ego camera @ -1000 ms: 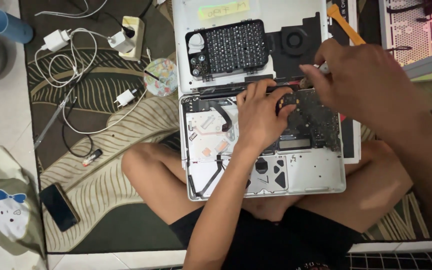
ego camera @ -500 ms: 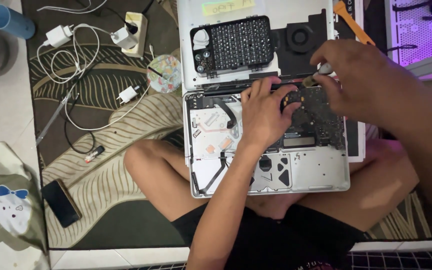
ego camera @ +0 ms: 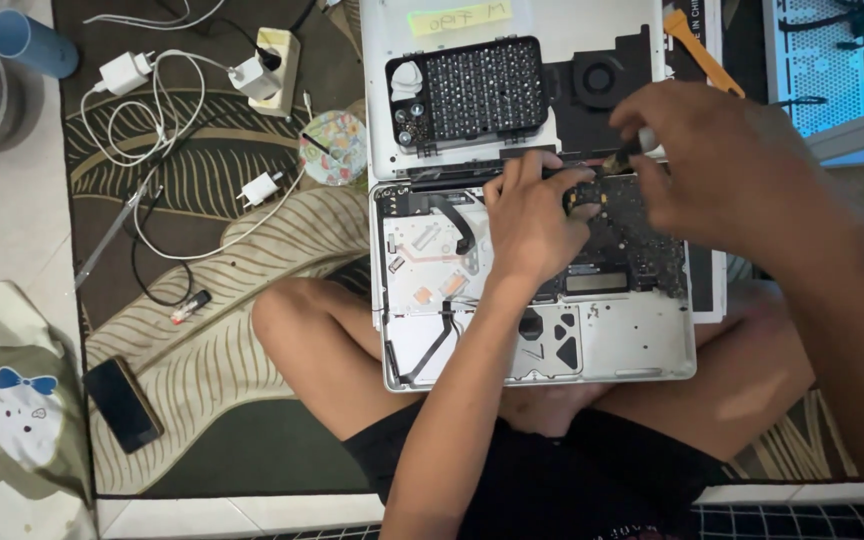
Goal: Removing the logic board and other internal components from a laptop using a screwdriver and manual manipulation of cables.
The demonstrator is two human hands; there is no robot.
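An opened silver laptop base (ego camera: 632, 345) lies across my crossed legs, its dark circuit board (ego camera: 622, 240) exposed. My left hand (ego camera: 532, 215) rests flat on the board near the hinge edge, fingers spread and pressing down. My right hand (ego camera: 722, 175) is closed around a small screwdriver (ego camera: 624, 157) whose tip points at the board's top edge, just right of my left fingers. Behind the base lies the silver bottom cover (ego camera: 552, 20), carrying a black bit-set case (ego camera: 482, 95) and a black fan (ego camera: 597, 78).
A patterned rug (ego camera: 202, 330) holds white chargers and cables (ego camera: 167, 110), a power strip (ego camera: 272, 55), a round floral dish (ego camera: 333, 147) and a black phone (ego camera: 124, 403). An orange pry tool (ego camera: 702, 50) lies at the back right. A blue cylinder (ego camera: 30, 42) stands far left.
The view has shifted slightly, so the laptop sits a little further right in frame. My right hand with the screwdriver has moved a bit along the board's top edge. My left hand stays pressed down.
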